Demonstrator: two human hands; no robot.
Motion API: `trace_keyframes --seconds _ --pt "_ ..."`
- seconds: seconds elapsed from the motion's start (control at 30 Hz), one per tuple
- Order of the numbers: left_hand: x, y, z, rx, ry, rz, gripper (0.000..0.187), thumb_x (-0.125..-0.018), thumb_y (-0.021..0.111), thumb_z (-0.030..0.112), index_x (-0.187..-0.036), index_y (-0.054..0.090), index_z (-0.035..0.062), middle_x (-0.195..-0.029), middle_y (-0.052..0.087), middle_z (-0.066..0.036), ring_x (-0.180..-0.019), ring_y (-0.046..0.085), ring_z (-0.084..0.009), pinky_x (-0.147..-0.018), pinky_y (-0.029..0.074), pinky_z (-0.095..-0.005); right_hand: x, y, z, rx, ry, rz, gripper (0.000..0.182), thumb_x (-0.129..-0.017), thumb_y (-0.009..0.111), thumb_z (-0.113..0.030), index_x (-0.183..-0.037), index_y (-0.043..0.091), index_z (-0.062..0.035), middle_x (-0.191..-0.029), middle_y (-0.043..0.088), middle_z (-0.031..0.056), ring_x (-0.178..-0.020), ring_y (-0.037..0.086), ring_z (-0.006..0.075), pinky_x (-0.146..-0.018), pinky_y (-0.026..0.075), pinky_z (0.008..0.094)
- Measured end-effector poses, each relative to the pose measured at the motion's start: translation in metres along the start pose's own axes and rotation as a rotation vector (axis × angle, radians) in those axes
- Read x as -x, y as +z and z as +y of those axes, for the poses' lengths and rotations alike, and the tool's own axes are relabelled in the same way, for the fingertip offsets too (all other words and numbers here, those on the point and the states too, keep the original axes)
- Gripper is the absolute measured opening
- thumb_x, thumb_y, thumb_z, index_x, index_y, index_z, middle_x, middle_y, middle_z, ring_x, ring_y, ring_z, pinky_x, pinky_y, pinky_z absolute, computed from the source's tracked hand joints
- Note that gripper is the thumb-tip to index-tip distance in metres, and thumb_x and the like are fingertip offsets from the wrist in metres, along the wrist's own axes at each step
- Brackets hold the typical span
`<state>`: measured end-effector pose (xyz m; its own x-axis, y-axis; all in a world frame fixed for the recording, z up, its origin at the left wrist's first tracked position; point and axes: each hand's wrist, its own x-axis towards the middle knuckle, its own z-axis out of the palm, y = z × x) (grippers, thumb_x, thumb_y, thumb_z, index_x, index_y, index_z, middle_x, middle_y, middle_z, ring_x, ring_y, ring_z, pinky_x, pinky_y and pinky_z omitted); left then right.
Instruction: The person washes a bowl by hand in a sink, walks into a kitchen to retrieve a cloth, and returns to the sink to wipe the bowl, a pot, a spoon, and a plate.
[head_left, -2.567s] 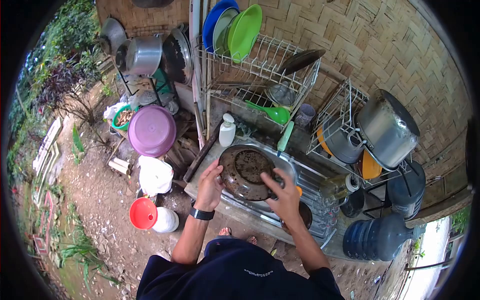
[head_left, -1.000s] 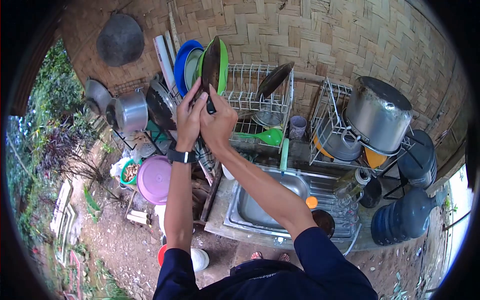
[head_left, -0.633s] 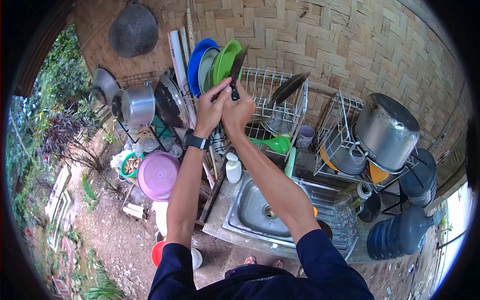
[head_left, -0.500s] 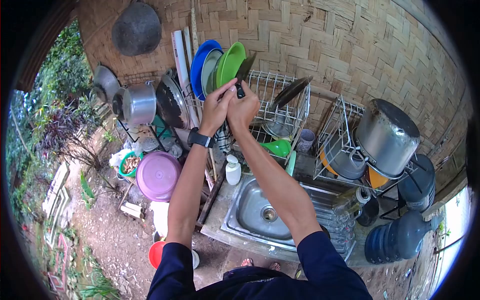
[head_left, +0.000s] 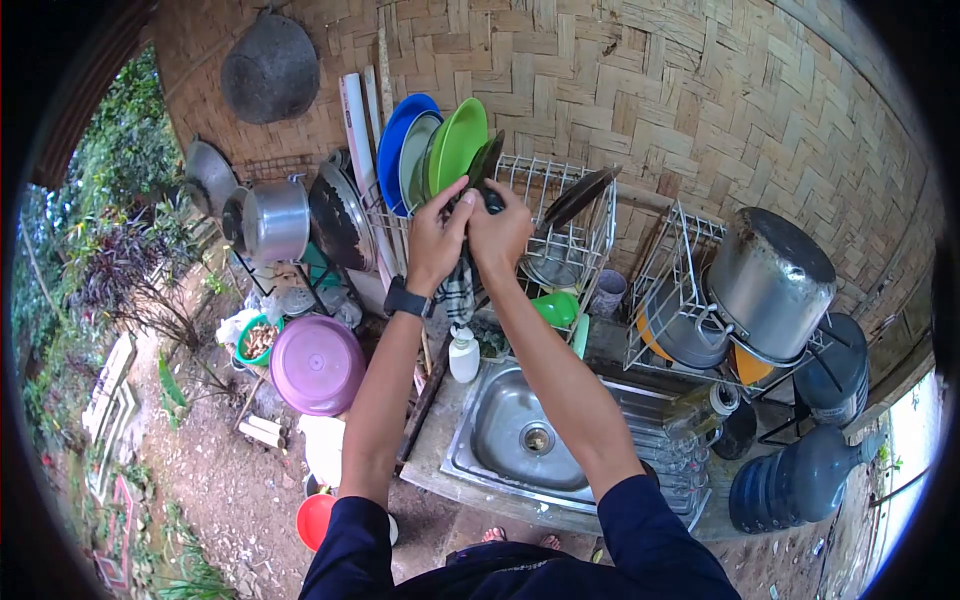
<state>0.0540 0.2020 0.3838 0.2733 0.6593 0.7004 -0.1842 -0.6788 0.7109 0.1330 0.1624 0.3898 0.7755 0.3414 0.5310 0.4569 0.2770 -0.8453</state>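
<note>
My two hands meet at chest height in front of the dish rack (head_left: 590, 215). My right hand (head_left: 500, 228) is closed round the black handle of a knife (head_left: 487, 158), whose dark blade points up and away. Pressed against it, my left hand (head_left: 438, 238) grips a black-and-white checked cloth (head_left: 458, 290) that hangs down between my wrists. Fingers partly hide the handle and the upper cloth. Just beyond the hands, a green bowl (head_left: 460, 140), a pale bowl (head_left: 413, 160) and a blue bowl (head_left: 393, 150) stand on edge.
Below my forearms lie a steel sink (head_left: 500, 420) and a white pump bottle (head_left: 464, 355). A large pot (head_left: 770, 280) sits upside down on a wire rack at right, above a blue water jug (head_left: 790, 475). At left are a purple basin (head_left: 317, 365) and hanging pans.
The view has tilted slightly, so the bowls appear lower. The knife blade has shifted a little down and left relative to the rack. Both hands keep their grip.
</note>
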Motion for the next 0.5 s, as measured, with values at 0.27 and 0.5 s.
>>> trace_keyframes --seconds 0.27,0.5 --pt "0.017 0.045 0.040 -0.120 0.096 -0.117 0.026 -0.091 0.061 0.017 -0.112 0.066 0.0025 -0.096 0.071 -0.015 -0.082 0.066 -0.0127 -0.072 0.050 -0.0275 -0.030 -0.072 0.005 -0.037 0.057 0.394 0.039 -0.072 0.078 -0.031 -0.085 0.065 0.0035 -0.081 0.067 0.0163 -0.077 0.064 0.0307 -0.075 0.050 0.0387" --pt "0.005 0.092 0.010 -0.072 -0.042 -0.233 0.044 -0.097 0.045 0.038 -0.115 0.061 0.0013 -0.102 0.066 -0.022 -0.098 0.063 -0.0341 -0.083 0.048 -0.0378 -0.069 -0.091 0.009 0.270 0.195 -0.001 0.048 -0.068 0.072 -0.038 -0.097 0.071 -0.0006 -0.093 0.069 0.0233 -0.089 0.067 0.0351 -0.081 0.050 0.0424"
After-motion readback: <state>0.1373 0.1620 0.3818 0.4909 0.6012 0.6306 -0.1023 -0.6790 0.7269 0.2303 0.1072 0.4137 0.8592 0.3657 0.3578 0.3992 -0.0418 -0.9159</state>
